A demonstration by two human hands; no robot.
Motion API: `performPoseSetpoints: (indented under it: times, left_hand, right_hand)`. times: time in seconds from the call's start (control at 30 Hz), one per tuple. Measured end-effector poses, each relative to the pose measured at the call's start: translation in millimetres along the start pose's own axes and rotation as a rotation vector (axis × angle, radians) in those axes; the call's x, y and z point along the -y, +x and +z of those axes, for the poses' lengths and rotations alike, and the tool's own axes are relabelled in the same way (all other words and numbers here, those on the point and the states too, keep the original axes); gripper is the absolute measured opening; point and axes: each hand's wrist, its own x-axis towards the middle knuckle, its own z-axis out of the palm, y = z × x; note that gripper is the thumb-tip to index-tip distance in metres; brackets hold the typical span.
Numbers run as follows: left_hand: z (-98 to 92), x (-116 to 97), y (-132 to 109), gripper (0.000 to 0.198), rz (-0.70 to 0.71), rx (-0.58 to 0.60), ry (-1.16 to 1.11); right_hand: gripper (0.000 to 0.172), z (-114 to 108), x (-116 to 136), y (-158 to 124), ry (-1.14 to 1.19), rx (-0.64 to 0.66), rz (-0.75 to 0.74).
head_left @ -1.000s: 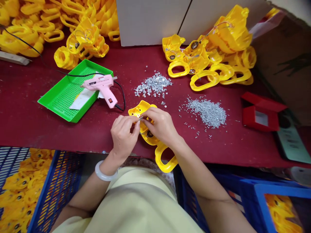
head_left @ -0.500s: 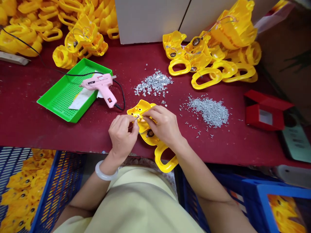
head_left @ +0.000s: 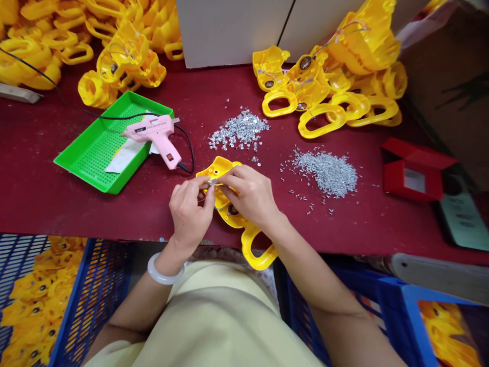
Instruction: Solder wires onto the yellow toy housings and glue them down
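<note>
Pinching a tiny metal piece with our left hand, we clamp a yellow plastic housing in our right hand, hands together, over the maroon bench, between a pink glue gun and silver rivets.

A pink glue gun rests across a green plastic tray on the dark red tabletop, its black cord curving beside it. An open red box sits to the right, white cardboard boxes stand behind, and blue crates sit below the edge.
</note>
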Motion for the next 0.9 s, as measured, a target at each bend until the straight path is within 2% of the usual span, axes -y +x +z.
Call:
performPoseSetpoints:
  times: [0.1, 0.47, 0.77, 0.9]
  left_hand:
    - [-0.9, 0, 1, 0.019, 0.025, 0.026, -0.001]
    - [-7.7, 1, 2, 0.010, 0.043, 0.012, 0.037]
    - [-11.1, 0, 3, 0.009, 0.014, 0.023, 0.068]
    - [-11.3, -1, 3, 0.012, -0.002, 0.040, 0.051]
  right_hand:
    - [0.019, 0, 0, 1, 0.008, 0.004, 0.010]
    - [0.019, -4, 3, 0, 0.086, -0.039, 0.081]
    - [0.018, -3, 2, -1, 0.034, 0.019, 0.021]
    - [0.021, -5, 4, -1, 0.024, 0.005, 0.003]
